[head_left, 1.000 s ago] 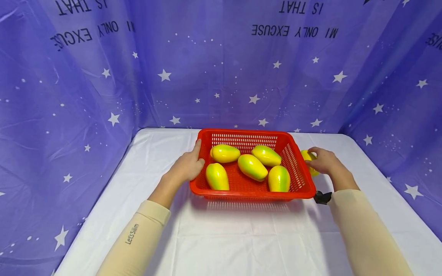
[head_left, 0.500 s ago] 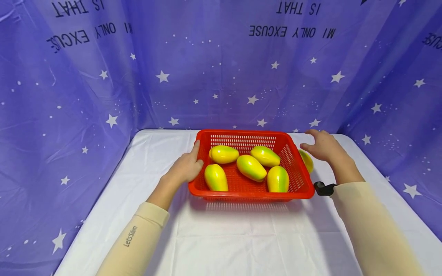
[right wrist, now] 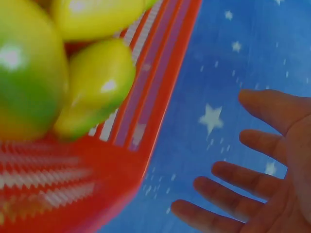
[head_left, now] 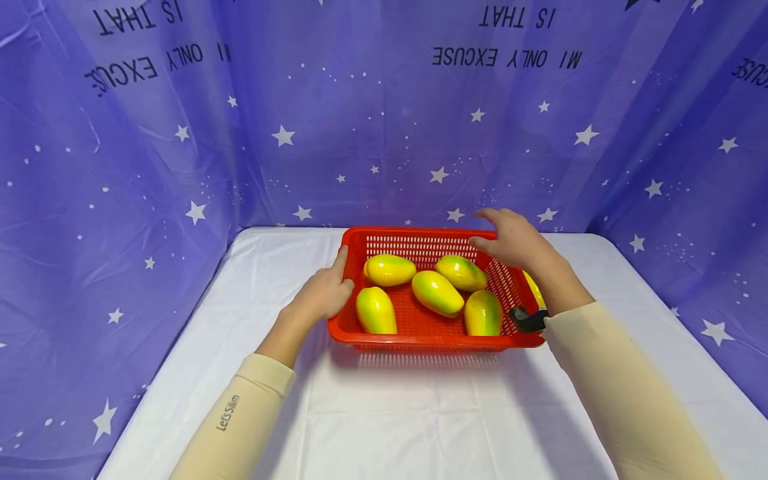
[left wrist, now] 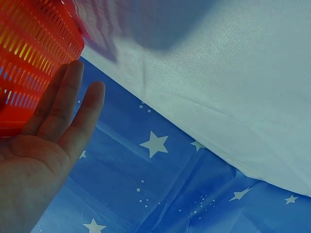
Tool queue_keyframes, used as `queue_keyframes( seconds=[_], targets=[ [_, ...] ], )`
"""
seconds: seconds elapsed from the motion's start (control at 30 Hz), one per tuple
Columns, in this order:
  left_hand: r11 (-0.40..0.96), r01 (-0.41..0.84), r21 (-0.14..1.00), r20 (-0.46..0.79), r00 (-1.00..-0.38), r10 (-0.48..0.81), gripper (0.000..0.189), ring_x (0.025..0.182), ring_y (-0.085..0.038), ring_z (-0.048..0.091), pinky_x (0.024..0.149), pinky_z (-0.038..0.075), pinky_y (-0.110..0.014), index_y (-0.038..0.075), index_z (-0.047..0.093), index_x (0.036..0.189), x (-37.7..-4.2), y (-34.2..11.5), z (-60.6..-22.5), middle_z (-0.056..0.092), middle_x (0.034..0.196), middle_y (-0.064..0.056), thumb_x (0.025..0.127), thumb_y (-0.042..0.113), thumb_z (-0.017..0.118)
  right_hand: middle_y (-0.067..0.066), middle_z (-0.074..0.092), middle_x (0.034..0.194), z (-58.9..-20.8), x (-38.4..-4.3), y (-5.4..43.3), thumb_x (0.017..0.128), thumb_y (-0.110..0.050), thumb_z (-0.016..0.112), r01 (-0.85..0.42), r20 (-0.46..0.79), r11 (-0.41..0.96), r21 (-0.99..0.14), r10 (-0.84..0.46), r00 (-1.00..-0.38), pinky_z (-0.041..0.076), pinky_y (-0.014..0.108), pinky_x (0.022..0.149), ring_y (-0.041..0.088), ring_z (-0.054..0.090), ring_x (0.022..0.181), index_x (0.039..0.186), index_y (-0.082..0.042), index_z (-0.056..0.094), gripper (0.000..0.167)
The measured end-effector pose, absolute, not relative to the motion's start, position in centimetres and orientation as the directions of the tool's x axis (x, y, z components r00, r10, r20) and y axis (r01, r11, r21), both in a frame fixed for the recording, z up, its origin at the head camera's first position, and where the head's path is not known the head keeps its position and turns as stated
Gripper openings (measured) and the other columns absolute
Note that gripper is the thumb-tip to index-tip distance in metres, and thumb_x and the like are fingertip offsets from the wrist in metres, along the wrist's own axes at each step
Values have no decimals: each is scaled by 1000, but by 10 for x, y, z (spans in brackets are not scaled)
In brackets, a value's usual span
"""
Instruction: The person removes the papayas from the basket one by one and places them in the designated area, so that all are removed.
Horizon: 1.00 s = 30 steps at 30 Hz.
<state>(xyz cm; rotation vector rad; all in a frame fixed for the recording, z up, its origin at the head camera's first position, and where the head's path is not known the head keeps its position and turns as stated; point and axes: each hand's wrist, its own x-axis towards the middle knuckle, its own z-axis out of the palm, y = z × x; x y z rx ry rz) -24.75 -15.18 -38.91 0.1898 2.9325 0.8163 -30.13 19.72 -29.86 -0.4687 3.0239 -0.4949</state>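
Curtain print: On the purple curtain (head_left: 384, 190) I read "IS THAT" and "MI ONLY EXCUSE", black and upside down; the left panel repeats most of it, and a cut-off piece shows at the right edge.
Sleeve print: The left cream sleeve (head_left: 258, 380) carries small lettering (head_left: 229, 413); I make it out as "LetsSilim".
Left hand: The left hand (head_left: 321, 290) holds the left rim of the red basket (head_left: 420, 339), thumb at the edge; on the left wrist feed I see three straight fingers by the outer wall. Grip strength: cannot tell.
Right hand: The right hand (head_left: 516, 241) is over the far right corner, fingers spread wide, holding nothing.
Fruit inside: Five yellow-green fruits (head_left: 437, 293) lie in the basket, two left, one middle, two right.
Fruit outside: A yellow fruit (head_left: 535, 291) sits just right of the basket, partly hidden by the right wrist.
Wrist gear: Black piece (head_left: 528, 320) at the right cuff.
Surface: White table (head_left: 408, 413) under the basket.
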Motion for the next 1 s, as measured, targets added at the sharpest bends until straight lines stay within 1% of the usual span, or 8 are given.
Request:
queue_keyframes(
  seconds=[0.13, 0.2, 0.33, 0.53, 0.67, 0.83, 0.9, 1.0],
  targets=[
    [846, 86, 526, -53, -990, 134, 78, 119, -42, 65, 109, 47, -55, 12, 5, 168, -247, -153, -390, 61, 138, -29, 100, 25, 41, 27, 45, 155, -301, -302, 174, 99, -34, 65, -351, 10, 880, -319, -367, -930, 31, 67, 117, 50, 38, 145, 154, -10, 46, 64],
    [847, 94, 524, -50, -989, 141, 77, 118, -42, 65, 108, 47, -55, 11, 5, 168, -248, -153, -391, 61, 139, -29, 100, 24, 41, 26, 45, 156, -305, -302, 164, 98, -35, 66, -373, -4, 872, -318, -394, -919, 31, 66, 118, 49, 38, 146, 154, -10, 46, 64],
    [844, 98, 528, -47, -988, 144, 77, 118, -42, 65, 107, 48, -55, 10, 6, 168, -249, -153, -392, 59, 140, -29, 101, 24, 41, 25, 45, 157, -314, -301, 150, 98, -37, 67, -390, -64, 866, -312, -429, -901, 31, 65, 119, 48, 37, 147, 156, -10, 45, 68],
    [842, 97, 531, -45, -989, 142, 77, 120, -42, 64, 108, 47, -55, 11, 6, 168, -249, -153, -393, 59, 141, -29, 101, 24, 41, 19, 48, 156, -328, -298, 137, 94, -38, 73, -393, -170, 854, -342, -467, -868, 31, 62, 120, 43, 39, 147, 157, -13, 44, 74],
    [841, 91, 534, -48, -989, 137, 77, 123, -42, 63, 110, 46, -55, 12, 6, 168, -248, -152, -393, 58, 143, -29, 101, 25, 41, 16, 50, 156, -333, -299, 134, 92, -34, 76, -408, -199, 843, -352, -493, -847, 33, 60, 120, 40, 42, 145, 156, -15, 48, 72],
    [839, 85, 538, -50, -990, 133, 77, 124, -42, 63, 111, 45, -54, 12, 6, 168, -247, -153, -392, 58, 144, -28, 101, 24, 42, 14, 54, 152, -336, -300, 130, 90, -28, 79, -362, -278, 850, -382, -479, -833, 40, 60, 115, 38, 46, 141, 153, -20, 53, 69],
    [837, 84, 541, -50, -990, 131, 77, 124, -41, 63, 111, 45, -54, 12, 6, 168, -247, -153, -393, 57, 144, -28, 101, 24, 42, 14, 56, 150, -338, -299, 128, 89, -25, 79, -348, -311, 854, -388, -476, -822, 43, 60, 113, 38, 48, 139, 151, -20, 55, 67],
    [836, 88, 541, -49, -990, 136, 77, 125, -41, 62, 111, 45, -54, 12, 6, 168, -248, -153, -393, 57, 145, -28, 101, 25, 42, 14, 58, 147, -340, -299, 127, 88, -19, 80, -359, -330, 854, -375, -485, -810, 44, 59, 112, 38, 50, 135, 146, -19, 60, 62]
  ],
)
